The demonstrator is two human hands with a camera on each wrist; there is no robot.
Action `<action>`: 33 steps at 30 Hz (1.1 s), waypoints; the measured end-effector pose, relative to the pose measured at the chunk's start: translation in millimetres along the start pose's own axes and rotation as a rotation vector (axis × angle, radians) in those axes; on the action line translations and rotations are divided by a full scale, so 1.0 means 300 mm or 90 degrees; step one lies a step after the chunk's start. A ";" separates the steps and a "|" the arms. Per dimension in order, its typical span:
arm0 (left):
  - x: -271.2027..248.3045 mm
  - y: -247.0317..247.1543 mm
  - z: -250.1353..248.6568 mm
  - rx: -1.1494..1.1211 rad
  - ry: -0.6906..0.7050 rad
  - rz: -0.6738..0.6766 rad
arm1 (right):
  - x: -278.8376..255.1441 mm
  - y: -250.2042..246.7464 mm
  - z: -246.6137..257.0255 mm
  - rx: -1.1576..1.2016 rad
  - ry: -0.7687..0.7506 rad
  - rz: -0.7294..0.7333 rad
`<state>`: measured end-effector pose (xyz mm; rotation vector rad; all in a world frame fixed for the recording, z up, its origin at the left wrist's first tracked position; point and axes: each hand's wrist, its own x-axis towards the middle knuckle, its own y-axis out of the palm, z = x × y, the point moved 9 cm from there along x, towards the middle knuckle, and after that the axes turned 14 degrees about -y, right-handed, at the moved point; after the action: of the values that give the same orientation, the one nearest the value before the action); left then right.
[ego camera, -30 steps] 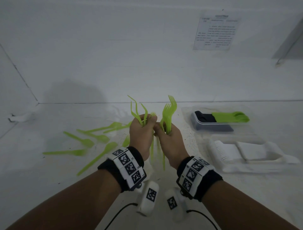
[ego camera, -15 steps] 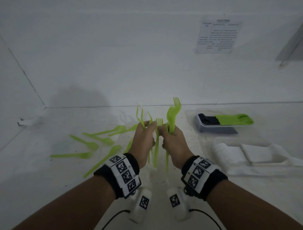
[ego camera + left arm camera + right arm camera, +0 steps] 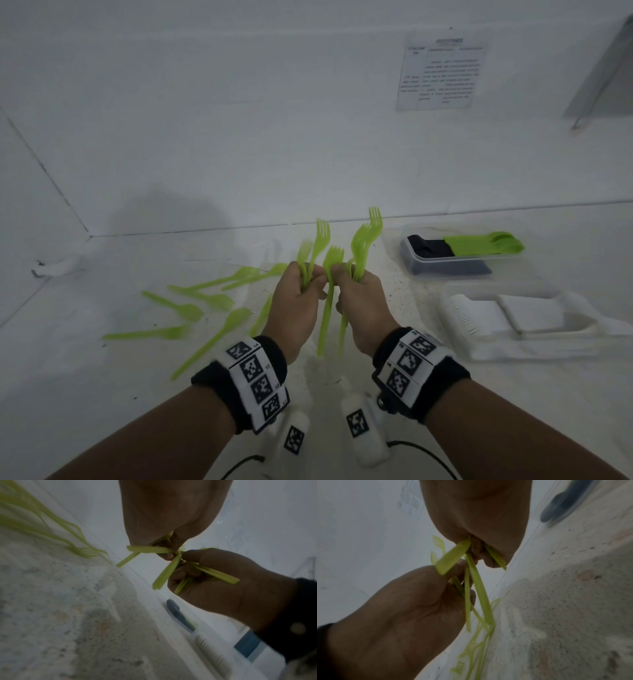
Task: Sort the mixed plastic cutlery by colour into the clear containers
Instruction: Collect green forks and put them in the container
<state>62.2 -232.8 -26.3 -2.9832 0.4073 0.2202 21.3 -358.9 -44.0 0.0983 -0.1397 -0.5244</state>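
Note:
Both hands are raised above the white table point(image 3: 85, 394), close together. My left hand point(image 3: 308, 281) grips a few green forks point(image 3: 317, 245), tines up. My right hand point(image 3: 349, 279) grips a bigger bunch of green forks point(image 3: 363, 240). One more fork point(image 3: 329, 294) stands between the hands, its handle hanging down. In the left wrist view the left hand point(image 3: 169, 550) and right hand point(image 3: 188, 568) curl around green handles point(image 3: 217, 574). The right wrist view shows the right hand point(image 3: 481, 553) closed on handles point(image 3: 479, 588). Several green spoons point(image 3: 191, 310) lie loose on the left.
At the right, a clear container point(image 3: 406, 245) holds black cutlery point(image 3: 428, 245) and green spoons point(image 3: 486, 243). Nearer me, a second clear container point(image 3: 479, 289) holds white cutlery point(image 3: 472, 313). White walls close off the back and left; a printed sheet point(image 3: 442, 68) hangs there.
The left hand's forks have gone from splayed to nearly upright. A single fork has come to stand between the hands. Both hands stay together, and the head view has shifted slightly.

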 end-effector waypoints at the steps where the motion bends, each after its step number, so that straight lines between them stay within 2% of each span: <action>1: -0.002 0.007 0.004 0.013 0.001 0.006 | -0.001 -0.006 0.001 -0.002 0.005 -0.004; 7: 0.015 -0.019 0.032 0.043 -0.035 -0.011 | 0.024 -0.067 0.032 0.017 -0.002 -0.060; 10: 0.008 -0.028 0.005 0.114 0.013 -0.015 | 0.013 -0.029 0.059 0.038 -0.020 0.001; 12: -0.010 -0.001 -0.010 0.177 0.061 0.011 | -0.002 0.006 0.073 0.070 -0.017 0.032; 19: -0.021 0.047 -0.001 0.240 0.090 0.089 | 0.003 -0.002 0.019 0.136 0.050 0.000; 22: -0.031 0.076 0.024 0.238 0.056 0.161 | 0.017 -0.019 -0.005 0.143 0.072 -0.021; 23: -0.032 0.076 0.039 0.235 0.035 0.162 | 0.026 -0.032 -0.010 0.139 0.071 -0.034; 26: -0.036 0.014 0.064 0.162 -0.018 0.071 | 0.051 -0.078 -0.009 0.076 0.046 -0.057; 28: -0.028 -0.038 0.078 0.137 -0.048 0.008 | 0.054 -0.098 -0.010 0.027 0.040 -0.041; 33: -0.029 -0.029 0.084 0.009 -0.136 0.036 | -0.003 -0.030 -0.019 0.021 0.035 0.060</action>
<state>53.0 -218.9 -48.8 -2.8953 0.4642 0.5339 17.0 -365.9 -50.9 0.1379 -0.0990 -0.4244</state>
